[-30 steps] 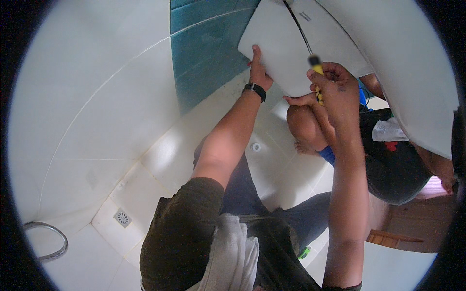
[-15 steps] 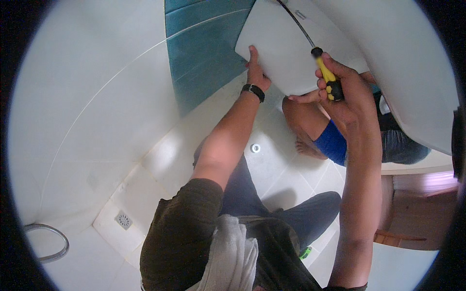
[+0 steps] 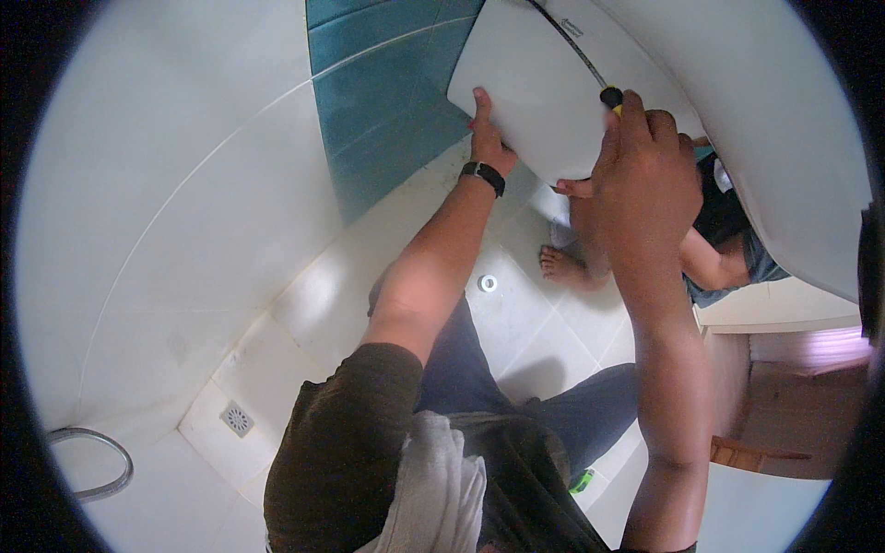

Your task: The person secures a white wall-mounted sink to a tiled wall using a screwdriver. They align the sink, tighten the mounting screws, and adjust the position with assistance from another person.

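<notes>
Inspector: Your right hand [image 3: 645, 166] has risen since half a second ago, fingers wrapped tight round the screwdriver [image 3: 599, 83], its handle now mostly hidden.

Operator: And the left?

Inspector: Your left hand [image 3: 487, 138] stays flat, fingers extended, against the white panel [image 3: 535, 101] overhead.

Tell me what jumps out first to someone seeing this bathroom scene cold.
At top centre, the left hand, a black watch at its wrist, presses flat against a smooth white panel. Beside it the right hand grips a yellow-and-black-handled screwdriver against that panel. Below them another person's bare foot rests on the pale floor tiles.
</notes>
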A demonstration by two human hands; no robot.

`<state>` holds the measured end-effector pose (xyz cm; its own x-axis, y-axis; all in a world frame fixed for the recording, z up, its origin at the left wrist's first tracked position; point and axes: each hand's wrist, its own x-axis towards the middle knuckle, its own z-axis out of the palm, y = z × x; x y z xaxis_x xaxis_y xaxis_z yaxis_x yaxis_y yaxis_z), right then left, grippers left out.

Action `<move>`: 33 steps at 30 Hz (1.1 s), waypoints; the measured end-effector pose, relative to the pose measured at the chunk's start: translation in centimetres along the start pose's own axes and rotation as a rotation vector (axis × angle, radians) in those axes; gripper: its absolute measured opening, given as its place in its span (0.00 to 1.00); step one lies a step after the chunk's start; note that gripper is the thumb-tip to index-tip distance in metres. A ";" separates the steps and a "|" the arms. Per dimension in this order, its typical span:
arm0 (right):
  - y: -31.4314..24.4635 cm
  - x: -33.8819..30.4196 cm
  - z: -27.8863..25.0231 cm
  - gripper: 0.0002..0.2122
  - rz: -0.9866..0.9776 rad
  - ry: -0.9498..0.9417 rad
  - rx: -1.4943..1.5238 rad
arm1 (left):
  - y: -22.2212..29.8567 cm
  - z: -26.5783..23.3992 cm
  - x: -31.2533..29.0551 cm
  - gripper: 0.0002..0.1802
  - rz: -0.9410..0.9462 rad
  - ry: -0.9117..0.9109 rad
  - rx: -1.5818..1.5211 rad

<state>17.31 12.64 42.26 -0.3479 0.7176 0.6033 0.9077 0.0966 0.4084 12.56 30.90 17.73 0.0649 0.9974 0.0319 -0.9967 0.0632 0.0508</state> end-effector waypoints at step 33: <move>2.6 -0.5 2.0 0.14 0.158 -0.125 0.738 | 1.4 -1.4 0.5 0.53 0.038 0.045 0.009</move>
<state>20.38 13.91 41.61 -0.2112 0.8298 0.5165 0.8811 0.3904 -0.2669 11.10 31.56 16.42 0.0245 0.9996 -0.0105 -0.9979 0.0251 0.0599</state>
